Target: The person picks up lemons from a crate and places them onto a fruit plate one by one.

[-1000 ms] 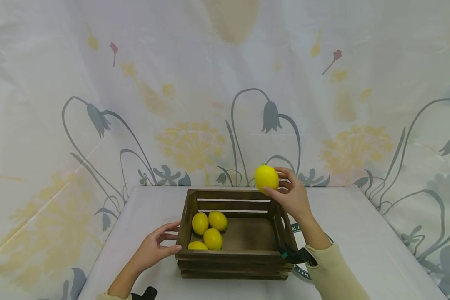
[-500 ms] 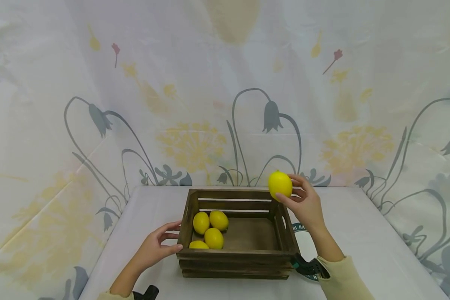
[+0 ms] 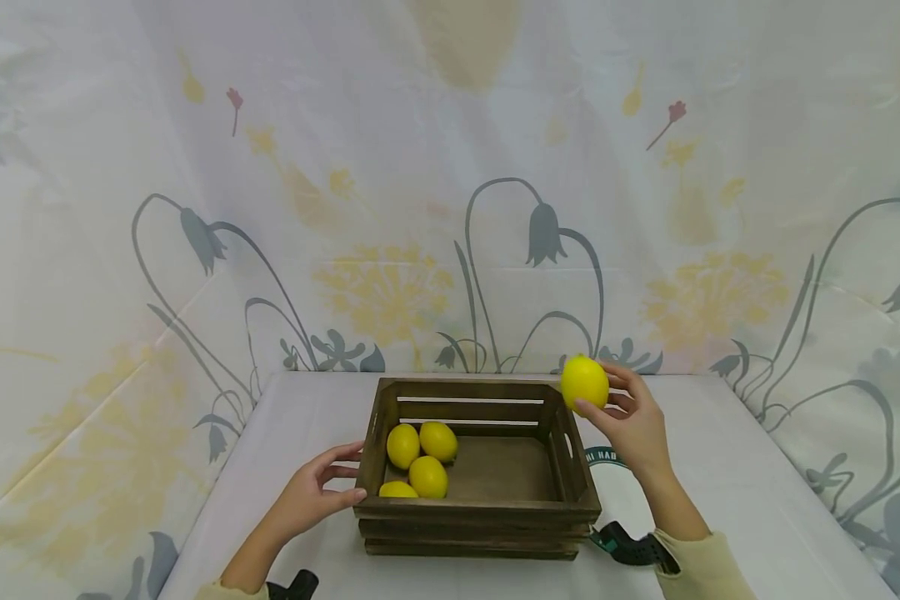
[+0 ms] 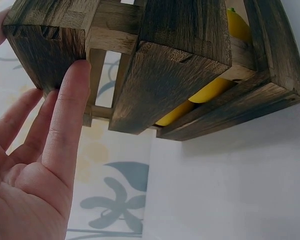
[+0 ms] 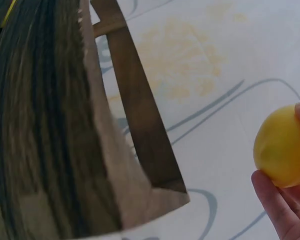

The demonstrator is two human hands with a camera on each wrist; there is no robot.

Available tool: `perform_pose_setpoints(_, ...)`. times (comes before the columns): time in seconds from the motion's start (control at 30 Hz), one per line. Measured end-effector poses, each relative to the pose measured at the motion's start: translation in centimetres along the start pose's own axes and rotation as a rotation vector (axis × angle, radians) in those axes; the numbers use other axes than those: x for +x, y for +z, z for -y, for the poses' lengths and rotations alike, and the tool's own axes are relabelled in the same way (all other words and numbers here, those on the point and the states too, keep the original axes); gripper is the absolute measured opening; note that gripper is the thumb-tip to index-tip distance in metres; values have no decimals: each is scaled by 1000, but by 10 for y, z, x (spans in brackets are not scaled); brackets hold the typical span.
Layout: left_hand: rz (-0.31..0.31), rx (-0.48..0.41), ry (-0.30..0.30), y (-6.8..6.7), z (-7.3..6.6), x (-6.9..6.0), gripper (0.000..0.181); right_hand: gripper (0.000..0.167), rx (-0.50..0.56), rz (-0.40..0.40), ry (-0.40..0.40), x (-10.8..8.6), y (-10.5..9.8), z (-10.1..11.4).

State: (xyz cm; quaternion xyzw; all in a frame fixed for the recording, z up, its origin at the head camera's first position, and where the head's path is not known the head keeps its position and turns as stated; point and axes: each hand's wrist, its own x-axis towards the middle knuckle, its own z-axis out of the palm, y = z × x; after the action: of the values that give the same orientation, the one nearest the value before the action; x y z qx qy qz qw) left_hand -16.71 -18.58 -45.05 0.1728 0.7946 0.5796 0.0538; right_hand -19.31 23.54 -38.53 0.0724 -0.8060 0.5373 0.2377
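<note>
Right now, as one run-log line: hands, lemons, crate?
left hand: touching crate, left end | right hand: holding lemon near crate's right end | crate contents: four lemons visible, left side

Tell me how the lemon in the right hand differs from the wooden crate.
The lemon is bright yellow, while the crate is dark brown. The lemon is rounded; the crate is boxy and slatted. The lemon is held up in the right hand, while the crate sits on the table. Both are being touched, the crate by the left hand.
</note>
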Motion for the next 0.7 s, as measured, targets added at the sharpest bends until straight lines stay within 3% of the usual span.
perform_pose_setpoints(0.27,-14,8,-20,1,0,0,60,57,-52,-23,15,-6,-10,-12)
perform_pose_setpoints(0.5,6,-2,12,0,0,-1,61,56,-99,-46,86,-14,-19,-24)
perform_pose_setpoints(0.7,3,-12,2,0,0,0,62,57,-141,-43,129,-17,-25,-33)
